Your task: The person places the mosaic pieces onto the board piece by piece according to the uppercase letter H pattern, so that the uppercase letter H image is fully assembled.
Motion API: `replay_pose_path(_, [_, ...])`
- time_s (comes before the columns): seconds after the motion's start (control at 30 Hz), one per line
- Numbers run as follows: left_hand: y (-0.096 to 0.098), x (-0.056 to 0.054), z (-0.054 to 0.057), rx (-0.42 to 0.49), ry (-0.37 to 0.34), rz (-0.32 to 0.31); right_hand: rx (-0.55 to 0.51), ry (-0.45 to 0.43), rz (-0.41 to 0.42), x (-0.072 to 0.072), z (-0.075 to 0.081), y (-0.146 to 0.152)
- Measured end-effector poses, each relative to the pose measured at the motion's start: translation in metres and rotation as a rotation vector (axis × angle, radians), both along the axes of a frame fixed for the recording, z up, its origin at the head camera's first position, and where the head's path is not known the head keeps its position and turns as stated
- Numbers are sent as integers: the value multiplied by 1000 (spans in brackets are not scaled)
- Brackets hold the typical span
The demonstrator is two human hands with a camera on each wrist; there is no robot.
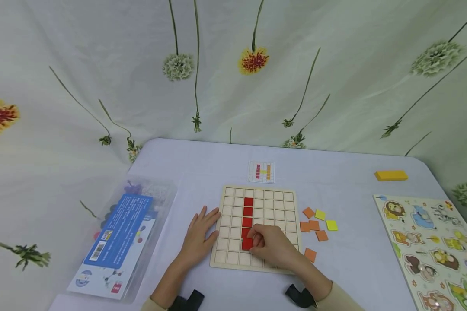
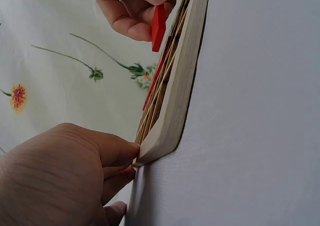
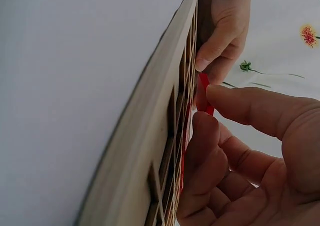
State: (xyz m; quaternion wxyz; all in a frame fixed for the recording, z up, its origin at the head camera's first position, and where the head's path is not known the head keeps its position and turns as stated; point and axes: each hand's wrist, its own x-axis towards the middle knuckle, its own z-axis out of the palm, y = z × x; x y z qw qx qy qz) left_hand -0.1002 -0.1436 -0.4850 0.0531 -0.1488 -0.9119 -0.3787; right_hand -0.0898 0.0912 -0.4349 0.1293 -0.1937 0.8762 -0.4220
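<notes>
A wooden grid board (image 1: 228, 258) lies on the table with a column of red square tiles (image 1: 247, 211) set in its cells. Over the lower end of that column, my right hand (image 1: 274, 247) pinches a red tile (image 3: 204, 93) between thumb and finger. The left wrist view shows this tile tilted on edge, close over the board. My left hand (image 1: 199, 236) rests at the board's left edge, fingers extended and fingertips touching its rim. Right of the board lie several loose orange tiles (image 1: 321, 235) and a few yellow tiles (image 1: 331, 225).
Behind the board lies a small pattern card (image 1: 261, 172). A clear plastic case with a blue label (image 1: 120, 229) lies at left. On the right are an animal puzzle board (image 1: 428, 250) and a yellow block (image 1: 391, 175). A flowered cloth (image 1: 225, 86) hangs behind.
</notes>
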Motion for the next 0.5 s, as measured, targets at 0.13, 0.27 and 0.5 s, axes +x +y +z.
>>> replay_pose_path(0.13, [0,1,0,7,-2,0,10,-5,9,-1,-3,-3])
replay_pose_path(0.27, [0,1,0,5,-1,1,22,0,10,-2,-4,-5])
replay_pose_path(0.5, [0,0,1,-4,3,5,32,9,3,-1,-4,-6])
